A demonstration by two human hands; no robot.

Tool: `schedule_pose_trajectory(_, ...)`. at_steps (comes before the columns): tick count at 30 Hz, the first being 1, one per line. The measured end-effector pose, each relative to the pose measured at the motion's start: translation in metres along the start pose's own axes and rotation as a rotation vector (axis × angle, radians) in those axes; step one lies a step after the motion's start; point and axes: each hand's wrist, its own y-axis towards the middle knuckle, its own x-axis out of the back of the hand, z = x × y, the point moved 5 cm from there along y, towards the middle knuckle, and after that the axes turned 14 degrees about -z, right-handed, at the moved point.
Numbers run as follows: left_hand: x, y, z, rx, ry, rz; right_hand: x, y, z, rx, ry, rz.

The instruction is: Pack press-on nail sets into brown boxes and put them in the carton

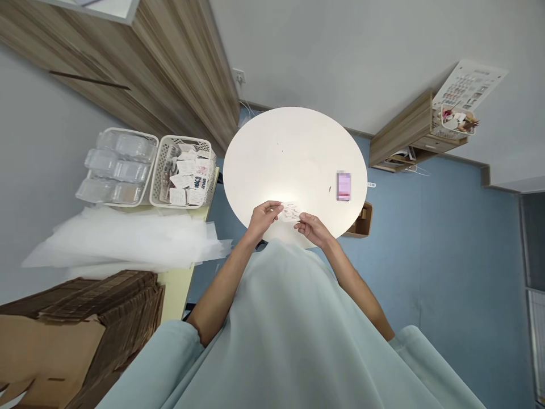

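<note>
A small white card (290, 212) with lines of printed text is held over the near part of the round white table (293, 133). My left hand (264, 219) pinches the card's left edge between thumb and fingers. At the card's lower right corner, my right hand (314, 228) has its thumb and fingers closed on it. A tiny dark spot shows by the right fingertips, too small to name. To the right on the tabletop lies a phone-like rectangle (344, 186) with a pink, partly blurred face. Beside it is a small dark object (329, 189).
Left of the table stand a basket of clear plastic boxes (123, 165) and a basket of printed cards and packets (185, 176). White translucent sheets (128, 238) and flattened cardboard boxes (119, 318) lie nearer. A brown bin (363, 221) sits on the floor at right.
</note>
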Motion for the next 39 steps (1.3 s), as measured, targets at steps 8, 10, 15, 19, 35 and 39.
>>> schedule_pose_trajectory(8, -0.008, -0.003, 0.005, 0.000, 0.028, 0.074, -0.013, -0.006, 0.001, 0.003, -0.092, 0.129)
schedule_pose_trajectory(10, -0.010, -0.003, 0.006, -0.001, 0.049, 0.063, -0.014, -0.006, 0.002, 0.020, -0.133, 0.095)
schedule_pose_trajectory(15, -0.009, -0.010, 0.000, -0.033, 0.185, -0.033, -0.012, -0.005, 0.008, 0.139, -0.294, -0.066)
schedule_pose_trajectory(19, -0.012, -0.018, -0.002, -0.060, 0.253, -0.022, -0.009, -0.002, 0.008, 0.245, -0.428, -0.231)
schedule_pose_trajectory(35, -0.014, -0.006, -0.001, -0.090, 0.203, 0.005, -0.012, -0.029, 0.047, 0.769, -1.040, -0.183)
schedule_pose_trajectory(39, -0.021, -0.007, 0.000, -0.110, 0.217, 0.041, -0.006, -0.031, 0.054, 0.806, -1.112, -0.108)
